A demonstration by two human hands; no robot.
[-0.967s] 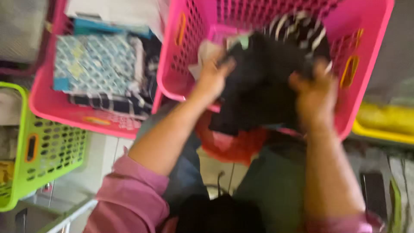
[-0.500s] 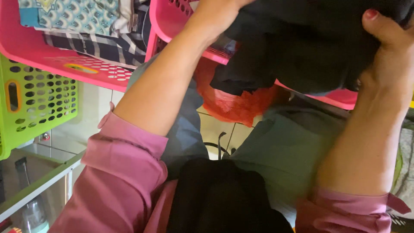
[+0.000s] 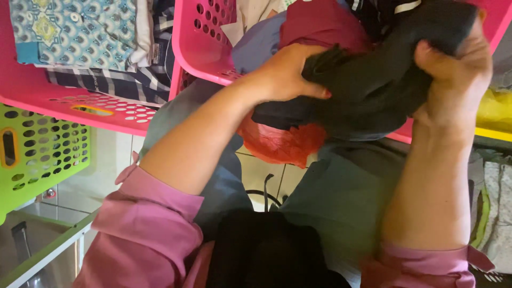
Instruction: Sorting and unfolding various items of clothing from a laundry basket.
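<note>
Clutching a bunched black garment, both hands' grip hides its shape; the pink basket is cut off.

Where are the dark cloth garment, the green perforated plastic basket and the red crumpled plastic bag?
dark cloth garment (image 3: 368,85), head view, on its bunched middle fold.
green perforated plastic basket (image 3: 50,154), head view, on its side wall.
red crumpled plastic bag (image 3: 280,144), head view, on its lower bulge.

Looks like a home laundry corner: pink baskets stuffed with folded clothes, green basket, tiled floor.
</note>
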